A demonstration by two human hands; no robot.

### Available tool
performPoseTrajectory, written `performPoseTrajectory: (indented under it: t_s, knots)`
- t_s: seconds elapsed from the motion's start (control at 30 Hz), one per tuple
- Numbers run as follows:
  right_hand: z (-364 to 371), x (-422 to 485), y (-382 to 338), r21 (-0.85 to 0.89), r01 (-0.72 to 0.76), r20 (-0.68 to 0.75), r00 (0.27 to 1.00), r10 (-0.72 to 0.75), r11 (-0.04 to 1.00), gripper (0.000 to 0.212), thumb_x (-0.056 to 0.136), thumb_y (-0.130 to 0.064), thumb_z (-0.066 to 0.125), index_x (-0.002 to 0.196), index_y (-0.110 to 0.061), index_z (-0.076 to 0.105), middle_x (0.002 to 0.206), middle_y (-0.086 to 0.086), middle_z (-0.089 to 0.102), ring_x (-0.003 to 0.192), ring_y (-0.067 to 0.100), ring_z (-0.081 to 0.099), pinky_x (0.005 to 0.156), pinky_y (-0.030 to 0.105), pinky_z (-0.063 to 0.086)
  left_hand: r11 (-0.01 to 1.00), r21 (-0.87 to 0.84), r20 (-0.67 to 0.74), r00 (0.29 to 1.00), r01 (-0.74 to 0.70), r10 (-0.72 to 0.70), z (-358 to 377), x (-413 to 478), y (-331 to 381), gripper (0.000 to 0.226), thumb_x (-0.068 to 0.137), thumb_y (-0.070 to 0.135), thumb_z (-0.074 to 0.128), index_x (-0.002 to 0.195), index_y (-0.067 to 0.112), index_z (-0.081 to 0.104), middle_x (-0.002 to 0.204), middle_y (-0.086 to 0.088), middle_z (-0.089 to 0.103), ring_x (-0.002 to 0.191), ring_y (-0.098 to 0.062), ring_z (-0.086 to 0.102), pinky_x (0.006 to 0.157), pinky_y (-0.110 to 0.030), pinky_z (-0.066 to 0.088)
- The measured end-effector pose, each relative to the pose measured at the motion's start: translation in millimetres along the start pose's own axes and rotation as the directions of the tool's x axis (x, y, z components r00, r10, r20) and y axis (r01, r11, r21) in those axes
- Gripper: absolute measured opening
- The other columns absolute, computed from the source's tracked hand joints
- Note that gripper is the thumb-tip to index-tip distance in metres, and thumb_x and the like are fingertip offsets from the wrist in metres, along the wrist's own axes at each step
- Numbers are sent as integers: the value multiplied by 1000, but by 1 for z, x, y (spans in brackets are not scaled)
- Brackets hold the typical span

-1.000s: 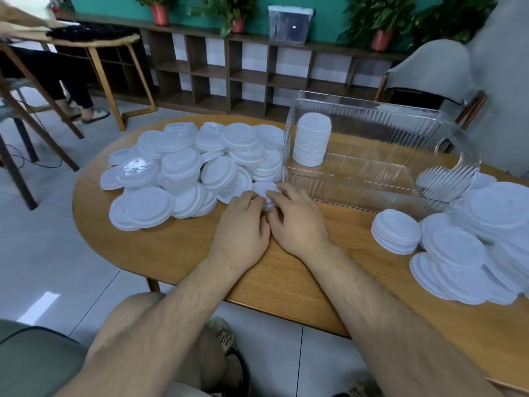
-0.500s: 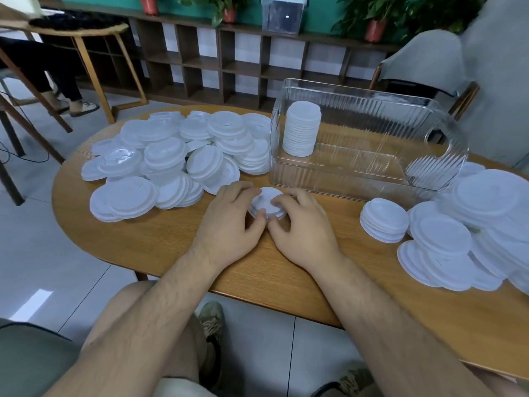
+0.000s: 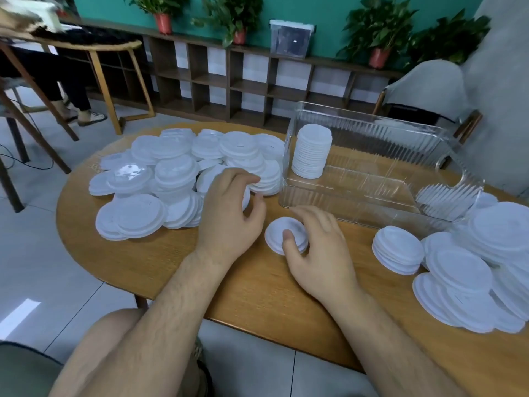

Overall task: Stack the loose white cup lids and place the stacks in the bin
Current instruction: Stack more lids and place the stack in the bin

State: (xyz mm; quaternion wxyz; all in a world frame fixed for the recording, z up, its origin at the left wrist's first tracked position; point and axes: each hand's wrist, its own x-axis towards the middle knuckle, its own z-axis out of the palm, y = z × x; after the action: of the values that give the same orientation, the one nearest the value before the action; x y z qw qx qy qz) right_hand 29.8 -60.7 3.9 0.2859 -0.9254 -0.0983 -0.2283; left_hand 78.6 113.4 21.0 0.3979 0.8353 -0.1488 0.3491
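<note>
On the bare wood of the counter [image 3: 257,296], just in front of the clear bin [image 3: 372,193], a short stack [image 3: 282,232] of small white lids sits under the right hand [image 3: 317,250], whose thumb rests on the top lid while the fingers curve round the far side, holding it in place. Half a second ago both hands pinched this stack together. Now the left hand [image 3: 229,219] has let go and moved to the near edge of the left pile [image 3: 171,179], where its fingers and thumb curl round the rim of a loose lid [image 3: 246,196]. That suggests the stack is squared up and the next lid is being fetched for it, so the stacking is going on and this stack is not yet ready for the bin. Only one tall stack [image 3: 312,151] stands inside the bin, at its left end, so most of the job remains. The left palm covers nearly all of the loose lid, so its size, and whether it is lifted clear of the pile, cannot be made out. The right fingers hide the far rim of the short stack, and its count is unclear. Another low stack [image 3: 398,249] lies beside the right pile [image 3: 486,267], which is cut off by the frame edge.
</note>
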Motion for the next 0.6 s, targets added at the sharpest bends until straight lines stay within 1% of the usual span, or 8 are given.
performPoseTrajectory:
  t_s: [0.07, 0.13, 0.2, 0.3, 0.37, 0.47, 0.5, 0.6]
  knots:
    - [4, 13, -11, 0, 40, -15, 999, -40, 999, 43, 96, -31, 57, 138, -21, 55, 137, -9, 55, 128, 8, 44, 111, 26, 35, 998, 55, -60, 998, -9, 12, -2, 15, -4, 27, 91, 21, 60, 114, 10, 67, 114, -1, 61, 110, -18, 56, 96, -29, 43]
    - [7, 32, -27, 11, 102, -34, 994, -102, 995, 43, 98, -26, 58, 139, -16, 56, 137, -4, 56, 129, 11, 45, 111, 20, 31, 992, 121, -72, 997, 21, -13, -2, 30, -7, 31, 94, 27, 59, 121, 13, 65, 122, -1, 59, 116, -19, 52, 99, -29, 38]
    - [10, 57, -45, -2, 133, -26, 991, -133, 991, 43, 100, -21, 55, 141, -12, 53, 139, 1, 54, 131, 16, 44, 110, 19, 28, 984, 167, -75, 996, 65, -53, -2, 49, -10, 37, 96, 31, 57, 128, 14, 61, 130, -1, 57, 124, -19, 47, 102, -30, 34]
    - [18, 101, -68, 3, 83, 58, 995, -83, 997, 46, 104, -18, 48, 150, -11, 42, 150, 4, 44, 139, 19, 35, 111, 20, 23, 969, 234, -47, 996, 78, -69, -6, 78, -23, 44, 99, 33, 53, 138, 11, 55, 140, -4, 54, 133, -22, 44, 109, -37, 34]
    - [28, 127, -75, -11, 37, 116, 993, -35, 999, 51, 105, -16, 44, 154, -10, 32, 156, 7, 36, 144, 22, 30, 114, 26, 23, 953, 288, -3, 996, 90, -94, -9, 85, -32, 47, 102, 32, 50, 143, 9, 50, 145, -6, 51, 139, -24, 39, 112, -41, 31]
    - [43, 150, -76, -29, -60, 204, 977, 65, 998, 58, 105, -19, 41, 159, -10, 20, 162, 10, 26, 149, 25, 23, 117, 36, 28, 934, 345, 79, 988, 96, -130, -11, 82, -39, 50, 105, 31, 42, 150, 8, 42, 152, -7, 47, 148, -24, 28, 117, -44, 22]
    - [46, 154, -75, -26, -92, 227, 969, 95, 995, 59, 106, -21, 40, 159, -10, 19, 162, 11, 27, 149, 26, 24, 117, 38, 31, 932, 352, 98, 987, 87, -129, -10, 80, -41, 50, 106, 31, 40, 150, 7, 41, 151, -8, 48, 150, -24, 26, 118, -44, 20]
    - [52, 158, -71, -15, -140, 270, 953, 139, 990, 56, 107, -26, 40, 158, -9, 22, 151, 10, 42, 142, 27, 34, 109, 40, 38, 922, 381, 124, 985, 67, -123, -7, 79, -47, 48, 106, 30, 36, 145, 5, 47, 144, -8, 56, 151, -24, 26, 120, -43, 16]
